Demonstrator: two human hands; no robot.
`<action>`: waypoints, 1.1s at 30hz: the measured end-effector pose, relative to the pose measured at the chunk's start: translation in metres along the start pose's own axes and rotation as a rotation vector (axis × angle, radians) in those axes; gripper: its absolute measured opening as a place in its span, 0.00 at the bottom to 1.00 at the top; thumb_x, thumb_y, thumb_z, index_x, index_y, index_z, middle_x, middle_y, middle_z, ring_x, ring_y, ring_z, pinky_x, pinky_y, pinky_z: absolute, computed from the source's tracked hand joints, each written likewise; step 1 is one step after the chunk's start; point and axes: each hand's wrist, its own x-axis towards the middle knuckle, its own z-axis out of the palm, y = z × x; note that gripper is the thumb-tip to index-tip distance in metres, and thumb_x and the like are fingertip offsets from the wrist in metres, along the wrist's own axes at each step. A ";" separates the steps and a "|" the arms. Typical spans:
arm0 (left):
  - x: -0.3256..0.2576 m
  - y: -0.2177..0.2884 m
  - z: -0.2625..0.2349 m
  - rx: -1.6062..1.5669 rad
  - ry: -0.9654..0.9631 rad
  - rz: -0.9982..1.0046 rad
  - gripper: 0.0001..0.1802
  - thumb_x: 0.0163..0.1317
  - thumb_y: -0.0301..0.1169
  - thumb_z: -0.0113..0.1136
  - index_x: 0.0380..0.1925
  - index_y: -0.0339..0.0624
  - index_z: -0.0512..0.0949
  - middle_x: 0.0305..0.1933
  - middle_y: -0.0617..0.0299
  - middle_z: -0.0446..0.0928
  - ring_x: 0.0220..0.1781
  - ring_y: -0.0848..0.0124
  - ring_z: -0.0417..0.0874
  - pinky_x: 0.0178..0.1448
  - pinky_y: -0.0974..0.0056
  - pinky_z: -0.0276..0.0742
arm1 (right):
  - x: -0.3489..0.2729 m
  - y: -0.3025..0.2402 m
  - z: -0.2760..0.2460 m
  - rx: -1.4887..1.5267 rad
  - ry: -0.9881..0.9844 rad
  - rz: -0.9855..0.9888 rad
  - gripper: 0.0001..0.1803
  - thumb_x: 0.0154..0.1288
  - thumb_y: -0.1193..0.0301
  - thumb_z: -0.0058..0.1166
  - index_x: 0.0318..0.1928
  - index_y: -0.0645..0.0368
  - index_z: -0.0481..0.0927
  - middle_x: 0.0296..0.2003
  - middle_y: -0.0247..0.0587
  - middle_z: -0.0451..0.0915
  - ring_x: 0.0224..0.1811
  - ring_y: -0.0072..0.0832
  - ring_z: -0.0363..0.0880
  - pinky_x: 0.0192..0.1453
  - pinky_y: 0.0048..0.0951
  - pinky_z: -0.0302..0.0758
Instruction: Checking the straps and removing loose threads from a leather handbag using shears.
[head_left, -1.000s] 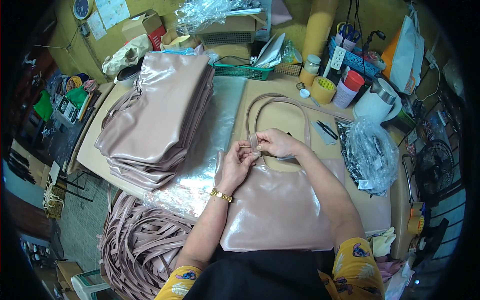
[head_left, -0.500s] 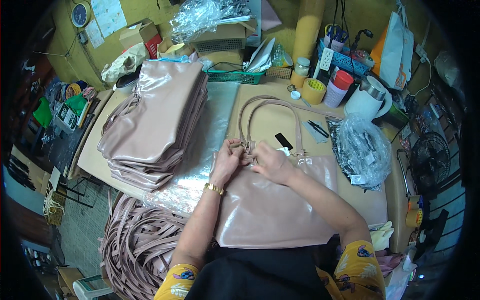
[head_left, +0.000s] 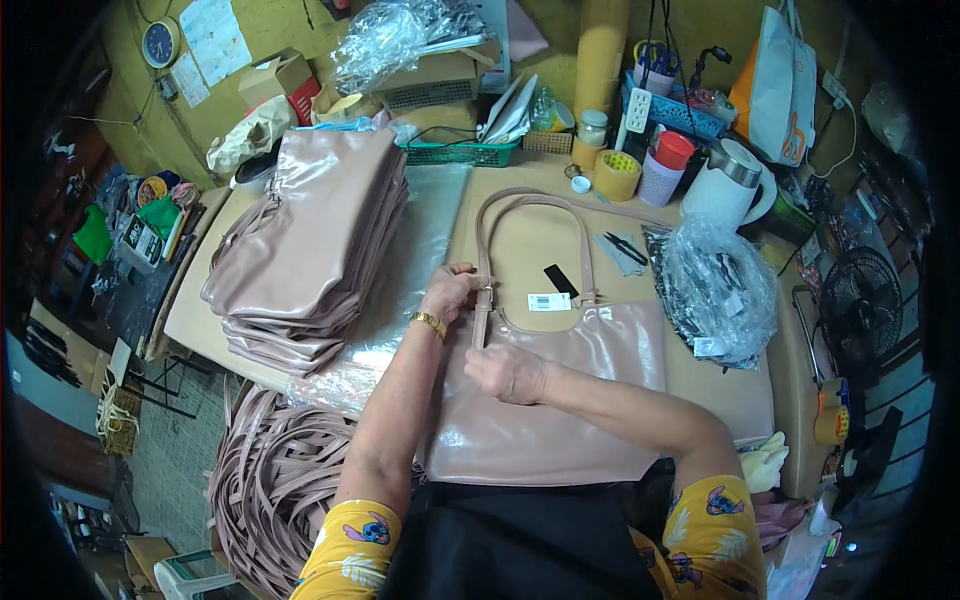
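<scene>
- Handbag (head_left: pixel 560 400), pink, glossy, flat on tabletop (head_left: pixel 520 240) right before the person; body near, handle loop (head_left: pixel 530 205) pointing away.
- Right hand (head_left: pixel 508 372) presses loosely curled on bag body, gripping nothing.
- Left hand (head_left: pixel 452 292) just beyond, pinching left strap (head_left: pixel 484 285) at its buckle.
- Farther left: stack of bags (head_left: pixel 310 240).

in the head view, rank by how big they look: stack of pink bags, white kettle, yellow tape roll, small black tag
1. Stack of glossy pink bags
2. White electric kettle
3. Yellow tape roll
4. Small black rectangular tag
</scene>
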 end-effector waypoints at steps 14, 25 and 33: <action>-0.042 0.151 0.020 0.029 -0.573 0.419 0.17 0.69 0.41 0.49 0.27 0.42 0.74 0.13 0.75 0.57 0.16 0.81 0.54 0.26 0.73 0.55 | 0.048 0.170 -0.223 0.305 -0.099 0.420 0.17 0.65 0.58 0.51 0.32 0.59 0.81 0.16 0.35 0.74 0.21 0.25 0.72 0.32 0.32 0.70; 0.020 0.073 -0.047 -0.773 -0.610 0.422 0.19 0.71 0.44 0.44 0.23 0.47 0.68 0.15 0.75 0.59 0.20 0.79 0.59 0.40 0.68 0.67 | -0.150 0.073 -0.399 0.932 0.040 1.058 0.17 0.57 0.62 0.60 0.28 0.64 0.73 0.13 0.28 0.67 0.11 0.12 0.63 0.13 0.16 0.60; -0.004 0.057 0.076 0.609 0.256 0.792 0.09 0.57 0.29 0.58 0.35 0.37 0.81 0.33 0.46 0.80 0.34 0.58 0.82 0.42 0.60 0.77 | -0.181 -0.004 -0.164 1.443 0.483 1.443 0.13 0.66 0.66 0.48 0.43 0.62 0.73 0.25 0.37 0.75 0.21 0.25 0.74 0.25 0.25 0.75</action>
